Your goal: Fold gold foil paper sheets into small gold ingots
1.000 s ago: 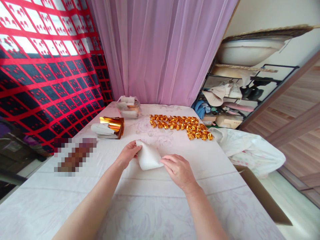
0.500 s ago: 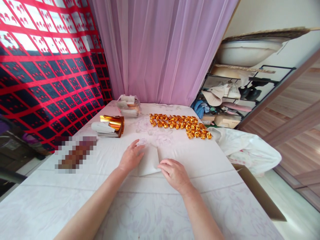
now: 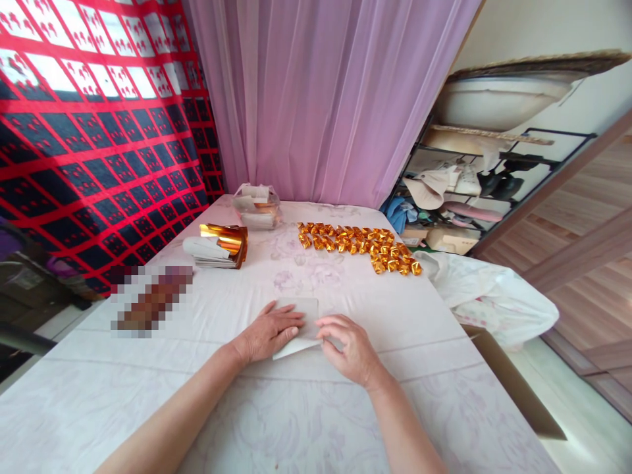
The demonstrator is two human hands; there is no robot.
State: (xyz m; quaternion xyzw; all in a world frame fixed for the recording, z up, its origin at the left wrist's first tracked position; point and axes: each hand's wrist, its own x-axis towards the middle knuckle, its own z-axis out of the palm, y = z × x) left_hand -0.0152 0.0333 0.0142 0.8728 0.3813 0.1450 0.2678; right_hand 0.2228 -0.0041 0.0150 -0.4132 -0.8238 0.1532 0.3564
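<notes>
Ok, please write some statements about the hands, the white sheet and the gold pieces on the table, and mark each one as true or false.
1. The left hand lies flat on the white sheet. True.
2. The right hand holds a gold folded piece. False: it touches the white sheet's right edge.
3. The gold folded pieces lie in rows beyond the hands, near the curtain. True.
4. The stack of gold foil sheets is right of the hands. False: it lies to the left.
5. The white sheet is raised in the air. False: it lies on the table.

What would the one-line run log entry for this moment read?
left hand: flat on white sheet | right hand: fingertips on sheet edge | sheet: lying on table | gold folded pieces: far side
</notes>
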